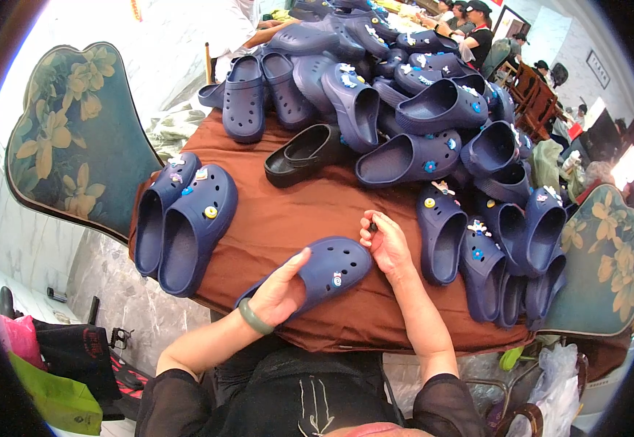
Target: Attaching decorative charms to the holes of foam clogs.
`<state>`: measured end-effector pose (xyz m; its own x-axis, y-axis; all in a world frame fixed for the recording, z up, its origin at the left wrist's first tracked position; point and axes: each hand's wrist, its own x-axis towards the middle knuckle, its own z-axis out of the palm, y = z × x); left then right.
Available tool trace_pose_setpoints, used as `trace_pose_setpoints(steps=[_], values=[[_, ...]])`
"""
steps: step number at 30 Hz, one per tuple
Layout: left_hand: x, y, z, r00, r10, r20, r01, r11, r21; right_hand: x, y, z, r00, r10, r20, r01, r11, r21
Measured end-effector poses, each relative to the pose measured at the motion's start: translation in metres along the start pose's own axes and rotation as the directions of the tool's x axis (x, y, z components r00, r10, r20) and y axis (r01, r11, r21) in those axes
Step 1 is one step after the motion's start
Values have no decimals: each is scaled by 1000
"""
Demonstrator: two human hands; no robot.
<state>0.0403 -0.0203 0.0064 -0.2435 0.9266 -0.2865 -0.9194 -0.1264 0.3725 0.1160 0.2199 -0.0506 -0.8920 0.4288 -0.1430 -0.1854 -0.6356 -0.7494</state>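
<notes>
My left hand [283, 291], with a green bangle at its wrist, grips a navy clog [329, 263] near the table's front edge. Its toe points right, and one small blue-and-white charm sits among the holes. Just right of that toe, the fingers of my right hand [385, 239] curl in a pinch around a small dark piece [373, 226], too small to name. The right hand is apart from the clog. Beyond both hands lies a single black clog [302, 154] on the brown cloth [266, 207].
A pair of charmed navy clogs [202, 211] stands at the left edge. A large heap of navy clogs [444, 102] covers the far side, with several more [444, 237] lined up at the right. Floral-backed chairs [77, 138] flank the table. Other people [477, 36] sit farther off.
</notes>
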Motion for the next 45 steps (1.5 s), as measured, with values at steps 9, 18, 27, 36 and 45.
trace_pose_setpoints(steps=[9, 18, 27, 36, 45], values=[[-9, -12, -1, 948, 309, -79, -240, 854, 461, 1, -17, 24, 989, -56, 138, 90, 963, -253], [-9, -14, -21, 936, 353, -15, -295, 803, 519, -12, -22, 102, 765, 193, 615, 614, 75, -786], [-6, -14, -26, 953, 303, -10, -234, 754, 614, 6, 17, 107, 599, 241, 764, 769, 95, -632], [0, -6, -25, 959, 284, 6, -238, 789, 566, -7, 27, 114, 727, 72, 683, 683, 18, -730], [2, 2, -21, 982, 186, 15, -165, 827, 538, -7, 16, 105, 962, 133, 238, 34, 808, -589]])
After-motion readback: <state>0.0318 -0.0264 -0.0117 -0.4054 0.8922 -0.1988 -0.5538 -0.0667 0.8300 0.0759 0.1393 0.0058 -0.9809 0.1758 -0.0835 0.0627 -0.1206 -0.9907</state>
